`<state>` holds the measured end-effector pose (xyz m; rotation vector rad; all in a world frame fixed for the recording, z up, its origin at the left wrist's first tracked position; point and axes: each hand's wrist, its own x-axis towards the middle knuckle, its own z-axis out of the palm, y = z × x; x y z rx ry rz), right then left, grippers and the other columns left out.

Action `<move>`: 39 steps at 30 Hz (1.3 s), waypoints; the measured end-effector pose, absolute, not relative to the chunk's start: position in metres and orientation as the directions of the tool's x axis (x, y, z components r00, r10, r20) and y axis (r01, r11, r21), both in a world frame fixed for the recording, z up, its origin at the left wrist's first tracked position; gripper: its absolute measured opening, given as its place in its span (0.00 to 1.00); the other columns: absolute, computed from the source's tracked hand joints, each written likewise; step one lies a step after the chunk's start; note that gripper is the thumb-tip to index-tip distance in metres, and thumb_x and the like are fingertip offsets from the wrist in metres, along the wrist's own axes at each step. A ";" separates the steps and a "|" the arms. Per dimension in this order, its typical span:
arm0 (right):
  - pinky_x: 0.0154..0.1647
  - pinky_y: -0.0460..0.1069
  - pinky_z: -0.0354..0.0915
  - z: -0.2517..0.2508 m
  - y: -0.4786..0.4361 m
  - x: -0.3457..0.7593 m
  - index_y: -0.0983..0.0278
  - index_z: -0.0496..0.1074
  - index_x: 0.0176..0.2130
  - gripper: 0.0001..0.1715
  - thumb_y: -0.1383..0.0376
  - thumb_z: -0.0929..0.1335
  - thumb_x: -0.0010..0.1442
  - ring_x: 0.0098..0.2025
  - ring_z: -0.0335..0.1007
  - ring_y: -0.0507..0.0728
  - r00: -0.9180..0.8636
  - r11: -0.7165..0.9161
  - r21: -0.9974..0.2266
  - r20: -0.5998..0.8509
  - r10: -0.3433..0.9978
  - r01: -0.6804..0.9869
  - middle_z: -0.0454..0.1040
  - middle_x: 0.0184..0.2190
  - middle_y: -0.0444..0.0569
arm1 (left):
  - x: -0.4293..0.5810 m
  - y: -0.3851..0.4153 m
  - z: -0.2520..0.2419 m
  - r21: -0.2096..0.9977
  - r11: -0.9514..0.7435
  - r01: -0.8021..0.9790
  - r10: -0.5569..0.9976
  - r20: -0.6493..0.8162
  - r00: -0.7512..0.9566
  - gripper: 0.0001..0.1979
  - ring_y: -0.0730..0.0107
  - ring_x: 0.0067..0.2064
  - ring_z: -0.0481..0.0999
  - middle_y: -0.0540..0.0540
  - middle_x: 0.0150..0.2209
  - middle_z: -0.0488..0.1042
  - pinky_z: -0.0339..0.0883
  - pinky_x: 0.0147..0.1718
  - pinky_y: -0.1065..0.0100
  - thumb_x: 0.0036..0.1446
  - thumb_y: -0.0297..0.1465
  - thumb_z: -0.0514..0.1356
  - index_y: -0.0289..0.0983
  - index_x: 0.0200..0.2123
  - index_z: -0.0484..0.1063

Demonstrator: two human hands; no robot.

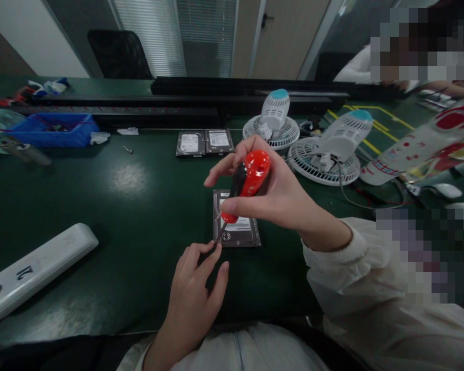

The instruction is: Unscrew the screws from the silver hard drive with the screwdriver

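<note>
My right hand [282, 193] is wrapped round the red and black handle of a screwdriver [255, 172], held at a slant over a hard drive [249, 236]. The screwdriver's thin shaft points down to the drive's near left corner. At that corner my left hand [195, 288] has two fingertips beside the shaft's tip, with the thumb spread apart from them. Whether a screw sits under the tip is hidden by the fingers. The drive lies flat on the green table, label up, partly covered by my right hand.
Two more hard drives [204, 142] lie behind. Two white fans [325, 149] and a patterned bottle [421, 144] stand on the right. At left are a long white device [42, 268], a blue bin [56, 131] and a small screw-like piece [128, 150]. Another person [355, 67] sits far right.
</note>
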<state>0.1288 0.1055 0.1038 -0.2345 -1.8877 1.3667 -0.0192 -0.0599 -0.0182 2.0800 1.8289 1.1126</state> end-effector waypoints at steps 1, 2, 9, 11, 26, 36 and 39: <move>0.67 0.57 0.68 0.104 0.105 0.130 0.60 0.63 0.48 0.28 0.65 0.79 0.55 0.54 0.78 0.55 -0.692 0.387 -0.875 0.472 0.545 -0.292 0.80 0.48 0.46 | -0.019 -0.060 -0.018 0.562 -0.242 0.791 0.908 0.418 -0.019 0.14 0.56 0.50 0.77 0.40 0.49 0.75 0.77 0.49 0.52 0.70 0.31 0.58 0.37 0.56 0.76; 0.68 0.57 0.67 0.104 0.105 0.131 0.60 0.63 0.52 0.30 0.66 0.77 0.56 0.56 0.77 0.55 -0.714 0.364 -0.885 0.453 0.534 -0.290 0.79 0.54 0.48 | -0.019 -0.060 -0.019 0.562 -0.242 0.791 0.910 0.415 -0.016 0.15 0.56 0.50 0.77 0.39 0.49 0.75 0.77 0.49 0.51 0.70 0.31 0.58 0.37 0.56 0.76; 0.58 0.55 0.75 0.104 0.103 0.129 0.61 0.65 0.47 0.21 0.66 0.76 0.58 0.52 0.79 0.56 -0.713 0.374 -0.878 0.466 0.524 -0.299 0.80 0.46 0.47 | -0.020 -0.061 -0.018 0.564 -0.247 0.788 0.913 0.407 -0.005 0.15 0.57 0.50 0.77 0.39 0.49 0.74 0.76 0.49 0.52 0.70 0.30 0.58 0.35 0.56 0.76; 0.57 0.56 0.75 0.102 0.103 0.127 0.59 0.62 0.43 0.26 0.66 0.79 0.54 0.47 0.80 0.55 -0.683 0.386 -0.864 0.495 0.537 -0.323 0.79 0.41 0.43 | -0.020 -0.061 -0.018 0.567 -0.249 0.785 0.914 0.406 -0.004 0.15 0.57 0.50 0.76 0.39 0.49 0.73 0.76 0.50 0.52 0.70 0.30 0.58 0.35 0.56 0.76; 0.59 0.57 0.75 0.107 0.100 0.130 0.58 0.61 0.42 0.28 0.63 0.80 0.52 0.47 0.79 0.55 -0.678 0.370 -0.896 0.432 0.595 -0.246 0.79 0.40 0.42 | -0.018 -0.059 -0.017 0.537 -0.244 0.807 0.902 0.431 -0.014 0.14 0.56 0.49 0.76 0.39 0.47 0.74 0.76 0.48 0.52 0.70 0.30 0.58 0.35 0.55 0.76; 0.63 0.56 0.72 0.105 0.104 0.133 0.62 0.66 0.46 0.21 0.67 0.76 0.58 0.53 0.78 0.56 -0.693 0.361 -0.895 0.434 0.576 -0.261 0.80 0.46 0.47 | -0.017 -0.058 -0.019 0.546 -0.242 0.802 0.902 0.431 -0.021 0.13 0.56 0.49 0.77 0.40 0.47 0.74 0.76 0.48 0.52 0.70 0.30 0.58 0.35 0.54 0.77; 0.65 0.57 0.70 0.105 0.104 0.132 0.59 0.63 0.43 0.27 0.65 0.80 0.53 0.52 0.79 0.56 -0.674 0.382 -0.879 0.468 0.572 -0.287 0.80 0.44 0.44 | -0.017 -0.058 -0.017 0.543 -0.250 0.802 0.900 0.436 -0.015 0.13 0.57 0.49 0.77 0.40 0.46 0.74 0.76 0.47 0.53 0.70 0.30 0.58 0.36 0.54 0.77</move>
